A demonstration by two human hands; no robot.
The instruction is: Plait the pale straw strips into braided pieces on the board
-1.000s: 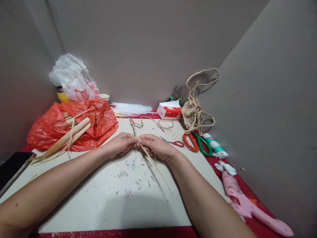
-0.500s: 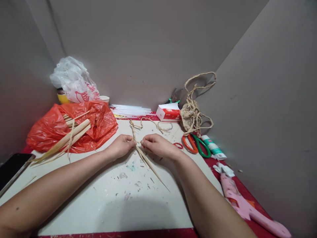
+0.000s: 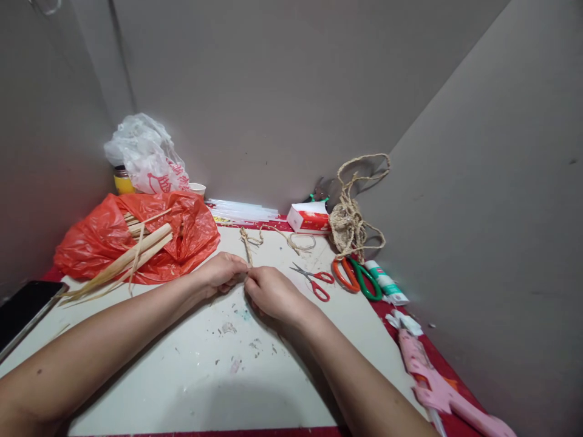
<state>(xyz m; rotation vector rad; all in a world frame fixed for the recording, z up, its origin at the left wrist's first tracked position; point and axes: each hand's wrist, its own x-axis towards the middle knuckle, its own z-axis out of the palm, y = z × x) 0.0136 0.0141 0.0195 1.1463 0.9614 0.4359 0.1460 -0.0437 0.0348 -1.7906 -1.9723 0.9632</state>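
Observation:
A thin braided straw cord (image 3: 247, 246) runs away from me across the white board (image 3: 191, 376), its far part lying in loose curls. My left hand (image 3: 224, 271) pinches the near end of this cord between thumb and fingertips. Touching it from the right, my right hand (image 3: 272, 294) is closed on the same end, with its fingers curled under. The loose strands at this end are hidden by the right hand. Red-handled scissors (image 3: 316, 280) lie on the board to the right of my right hand.
At left, an orange-red plastic bag (image 3: 98, 243) holds straw strips (image 3: 141, 252), beside a phone (image 3: 27, 312). A rope coil (image 3: 348, 227), large green-and-orange scissors handles (image 3: 367, 280), a tube (image 3: 387, 283) and a pink glue gun (image 3: 432, 379) line the right side. Grey walls enclose the table.
My right hand has moved left and nearer, up against the left hand, covering the loose strands that stuck out toward me. The small scissors now show fully. The view has shifted slightly.

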